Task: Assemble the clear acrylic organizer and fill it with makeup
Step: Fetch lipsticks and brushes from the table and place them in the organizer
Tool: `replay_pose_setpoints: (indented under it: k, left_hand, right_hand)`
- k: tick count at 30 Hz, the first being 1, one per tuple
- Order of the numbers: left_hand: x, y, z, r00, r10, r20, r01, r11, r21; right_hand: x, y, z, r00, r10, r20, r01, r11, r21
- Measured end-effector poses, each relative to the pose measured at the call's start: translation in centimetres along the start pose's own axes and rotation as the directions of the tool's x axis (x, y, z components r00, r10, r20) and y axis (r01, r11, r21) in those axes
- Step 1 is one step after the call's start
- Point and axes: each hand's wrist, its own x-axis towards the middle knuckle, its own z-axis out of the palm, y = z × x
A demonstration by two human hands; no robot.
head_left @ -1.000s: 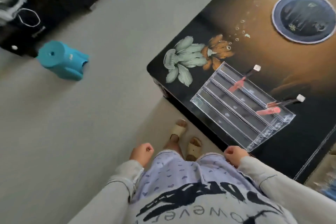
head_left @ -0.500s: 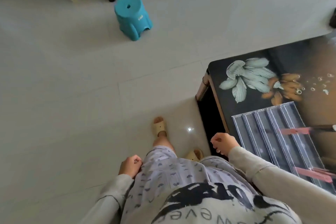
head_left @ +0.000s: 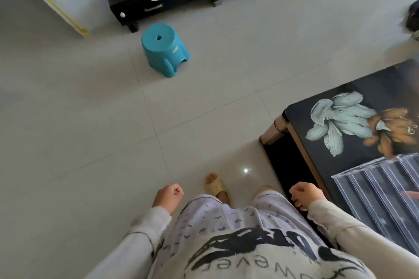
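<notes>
Fill step, I judge: the clear organizer (head_left: 385,199) sits assembled on the table (head_left: 299,118), with one pinkish item (head_left: 411,194) in a slot. I'm standing off the table's corner and neither hand is working. My left hand (head_left: 169,196) is fisted and empty, away from the table. My right hand (head_left: 305,195) has curled fingers, is empty, and sits beside the table edge. Next I probably need more makeup picked up and slotted in.

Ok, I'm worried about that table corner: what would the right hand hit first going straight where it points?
Likely nothing: the right hand points away from the table, over floor tiles; way looks free, depth unclear.
</notes>
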Motion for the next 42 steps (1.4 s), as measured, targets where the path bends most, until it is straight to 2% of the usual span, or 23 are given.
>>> replay_pose_setpoints:
  k: [2,6,10,15,20,23,27,33,37,42]
  left_hand:
    - [2.0,1.1,-2.7,0.998,0.043,-0.042,-0.043,0.999,-0.002]
    - [5.0,3.7,-6.5,0.990,0.085,-0.115,-0.101,0.985,-0.141]
    - [7.0,6.0,-8.0,0.991,0.114,-0.066,-0.125,0.972,-0.198]
    - [10.0,8.0,-8.8,0.994,0.099,0.044,-0.095,0.992,-0.088]
    - [13.2,10.7,-10.8,0.990,0.013,0.143,-0.027,0.995,0.092]
    - [15.1,13.3,-12.6,0.989,-0.011,0.150,-0.006,0.993,0.114]
    - [17.5,17.7,-14.9,0.989,-0.014,0.150,-0.011,0.986,0.164]
    - [22.7,25.9,-18.0,0.977,0.064,0.202,-0.115,0.960,0.254]
    - [27.7,33.7,-20.5,0.960,0.148,0.236,-0.214,0.934,0.285]
    - [33.2,45.3,-23.9,0.925,0.240,0.295,-0.340,0.868,0.362]
  right_hand:
    - [-0.1,-0.7,1.0,0.997,0.019,-0.068,-0.017,0.999,0.028]
    - [-0.7,-2.2,2.3,0.994,0.036,-0.104,-0.035,0.999,0.005]
    - [0.3,-4.3,2.1,0.987,0.120,-0.107,-0.111,0.990,0.092]
    - [3.6,-8.0,0.4,0.983,0.152,-0.099,-0.137,0.980,0.144]
    - [7.4,-13.6,-3.7,0.985,0.146,-0.092,-0.125,0.972,0.201]
    - [9.6,-17.3,-6.8,0.990,0.116,-0.083,-0.094,0.969,0.230]
    - [11.6,-21.7,-10.6,0.995,0.096,0.002,-0.094,0.969,0.226]
    - [13.9,-25.2,-14.1,0.988,0.132,-0.075,-0.100,0.939,0.329]
    - [16.1,-26.2,-15.6,0.974,0.206,-0.096,-0.154,0.908,0.391]
    - [17.6,-27.5,-16.3,0.920,0.389,-0.054,-0.289,0.764,0.577]
